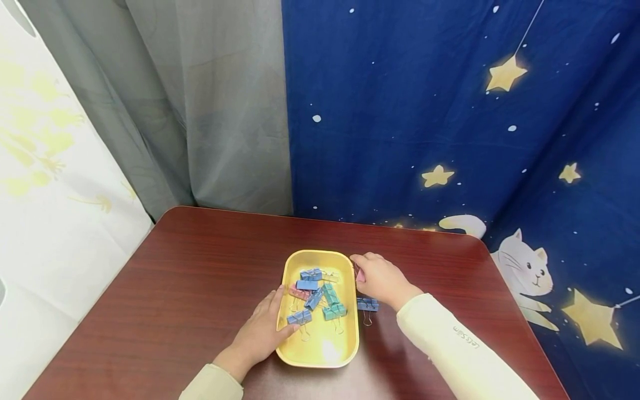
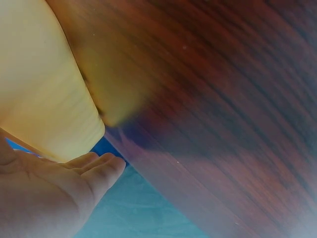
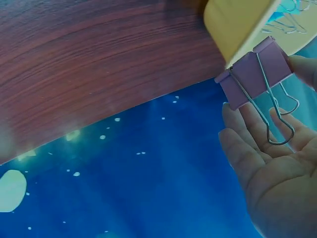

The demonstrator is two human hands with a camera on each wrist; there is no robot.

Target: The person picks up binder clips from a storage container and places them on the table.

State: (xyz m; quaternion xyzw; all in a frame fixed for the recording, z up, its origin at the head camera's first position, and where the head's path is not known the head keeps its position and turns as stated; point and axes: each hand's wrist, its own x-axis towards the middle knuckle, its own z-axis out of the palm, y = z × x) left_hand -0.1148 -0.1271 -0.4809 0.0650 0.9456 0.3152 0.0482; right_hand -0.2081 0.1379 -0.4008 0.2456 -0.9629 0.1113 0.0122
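A yellow tray [image 1: 320, 361] holds several binder clips in blue, green, pink and yellow, such as a green binder clip [image 1: 334, 311]. At its left side is my left hand [image 1: 259, 331], its fingers fairly straight along the outer wall and its thumb over the rim. In the left wrist view, the fingers [image 2: 101, 171] lie beside the tray wall [image 2: 59, 94]. My right hand [image 1: 381, 278] pinches a pink binder clip [image 3: 257, 74] just outside the tray's right rim. The clip's wire handles hang toward the palm in the right wrist view.
A blue binder clip [image 1: 367, 304] lies on the brown table [image 1: 200, 266] right of the tray, below my right wrist. Behind the table hang a grey curtain [image 1: 235, 111] and a blue curtain [image 1: 380, 111] with stars and a cat.
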